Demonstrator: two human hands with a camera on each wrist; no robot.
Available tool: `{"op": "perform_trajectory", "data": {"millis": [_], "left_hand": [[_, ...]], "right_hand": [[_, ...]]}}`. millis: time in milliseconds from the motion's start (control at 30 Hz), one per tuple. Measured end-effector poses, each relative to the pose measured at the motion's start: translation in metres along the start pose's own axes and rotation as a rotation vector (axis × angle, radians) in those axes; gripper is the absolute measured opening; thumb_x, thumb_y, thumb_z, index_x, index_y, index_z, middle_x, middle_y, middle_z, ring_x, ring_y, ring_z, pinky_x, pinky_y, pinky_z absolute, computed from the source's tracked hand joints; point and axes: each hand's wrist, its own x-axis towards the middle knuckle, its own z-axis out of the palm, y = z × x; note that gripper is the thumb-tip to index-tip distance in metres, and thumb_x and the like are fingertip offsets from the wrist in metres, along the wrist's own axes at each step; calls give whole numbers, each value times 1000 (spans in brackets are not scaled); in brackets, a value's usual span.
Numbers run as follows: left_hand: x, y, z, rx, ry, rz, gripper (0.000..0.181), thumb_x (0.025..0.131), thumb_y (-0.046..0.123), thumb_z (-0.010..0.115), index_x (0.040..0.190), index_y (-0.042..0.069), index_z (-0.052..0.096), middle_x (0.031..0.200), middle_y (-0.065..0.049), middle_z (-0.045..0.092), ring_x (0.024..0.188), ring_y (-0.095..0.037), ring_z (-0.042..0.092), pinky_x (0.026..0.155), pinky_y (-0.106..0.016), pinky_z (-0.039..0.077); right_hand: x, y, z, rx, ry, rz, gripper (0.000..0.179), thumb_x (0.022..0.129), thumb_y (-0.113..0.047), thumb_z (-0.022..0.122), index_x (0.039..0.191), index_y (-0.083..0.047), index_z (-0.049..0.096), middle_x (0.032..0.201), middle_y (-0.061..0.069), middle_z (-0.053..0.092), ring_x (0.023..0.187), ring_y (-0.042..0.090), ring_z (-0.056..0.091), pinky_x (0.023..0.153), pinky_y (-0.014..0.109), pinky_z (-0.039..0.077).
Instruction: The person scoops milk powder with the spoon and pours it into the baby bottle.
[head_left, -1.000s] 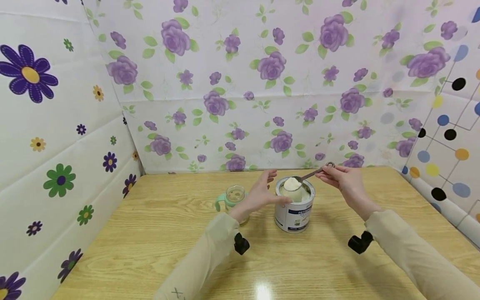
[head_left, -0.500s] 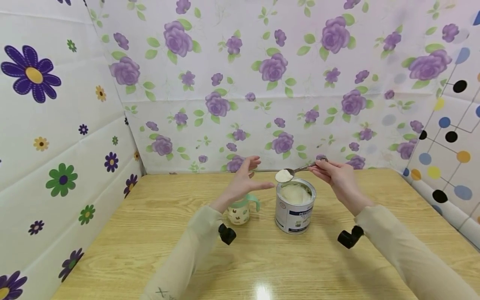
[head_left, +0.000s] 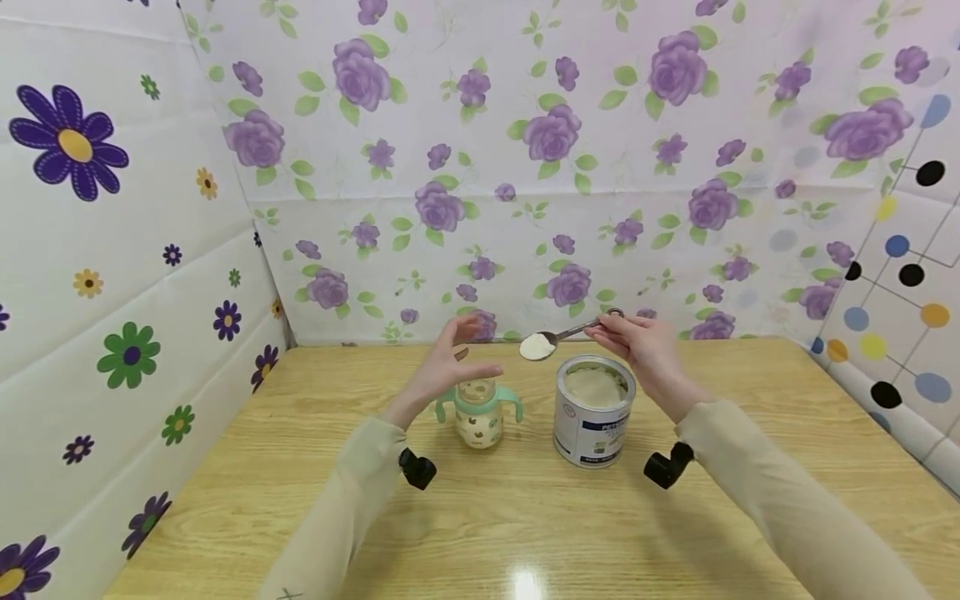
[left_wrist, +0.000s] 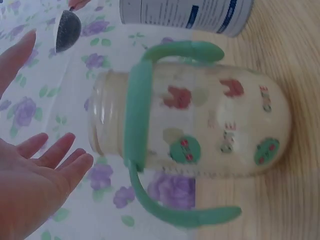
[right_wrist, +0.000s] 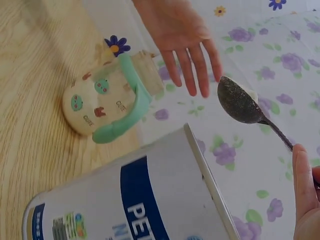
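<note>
Below centre in the head view, a narrow lane runs between bottle (head_left: pixel 480 427) and can (head_left: pixel 577 429), the spoon (head_left: pixel 573 330) above it; room behind the bottle is hard to judge.

Ahead of me, a white rose-print sheet (head_left: pixel 551 179), purple blooms with green leaves, covers the back, creased across. On my left I see a daisy-print sheet (head_left: pixel 135 275); on my right, a sheet of coloured dots (head_left: pixel 911 333) joined by lines. Bright glare (head_left: pixel 527 583) marks the pale wood-grain tabletop (head_left: pixel 247 475).
</note>
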Motion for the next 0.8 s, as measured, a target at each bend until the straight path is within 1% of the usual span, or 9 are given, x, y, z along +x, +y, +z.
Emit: {"op": "perform_trajectory", "data": {"millis": [100,267,333,433,500,567,667,733,800], "left_hand": [[-5,-5,-7,-9,-23,-16,79,76,16,75,138,9,26,132,-16,35,122,-28,31,99,-43,24],[-18,2,-15,-6,-71,-47,72,76,8,73,133,-2,31,129,-21,39,119,-34,34,97,-48,26],[-23,5,-16,12,-89,-56,70,76,6,72,132,-5,32,127,-22,40,117,-35,36,96,-47,28],[-25,1,-17,20,-118,-66,70,75,6,72,132,-5,33,127,-24,40,116,-36,37,96,-48,28],[-24,-11,-18,38,-127,-75,70,75,10,74,132,-1,35,126,-21,42,115,-34,38,95,-47,30],[-22,-24,-18,41,-135,-81,69,74,13,76,131,1,38,126,-19,44,114,-32,39,95,-47,30],[-21,-42,-18,62,-148,-110,66,73,20,77,128,6,44,123,-12,47,111,-25,42,92,-45,33],[-23,-43,-18,67,-161,-127,65,72,21,78,127,7,45,120,-11,48,110,-25,42,89,-46,35],[-24,-44,-17,80,-173,-147,66,71,22,79,127,8,46,118,-8,49,109,-25,42,87,-45,36]], "right_hand": [[2,3,6,-1,5,5,11,89,2,55,91,4,65,85,19,65,83,24,63,80,29,44],[3,8,13,-2,-4,17,10,89,2,55,93,4,64,85,19,65,83,24,63,81,30,44],[4,9,15,-9,-8,18,11,89,2,55,94,4,64,85,19,65,83,24,63,81,30,44],[5,11,18,-19,-15,20,11,89,1,55,94,5,64,85,19,65,84,24,63,82,30,44],[6,12,20,-28,-12,24,16,89,1,55,102,9,61,85,19,65,83,24,64,82,31,43],[6,12,22,-28,-5,30,17,89,1,55,103,9,60,84,19,65,83,24,64,82,31,43],[7,14,25,-29,2,33,15,88,2,56,101,10,60,83,19,65,81,25,64,81,31,44],[8,16,27,-46,1,28,9,88,2,57,92,5,64,83,19,65,81,24,64,79,30,45],[8,19,28,-76,-13,20,9,88,2,56,91,5,64,83,19,65,80,23,64,79,29,45]]}}
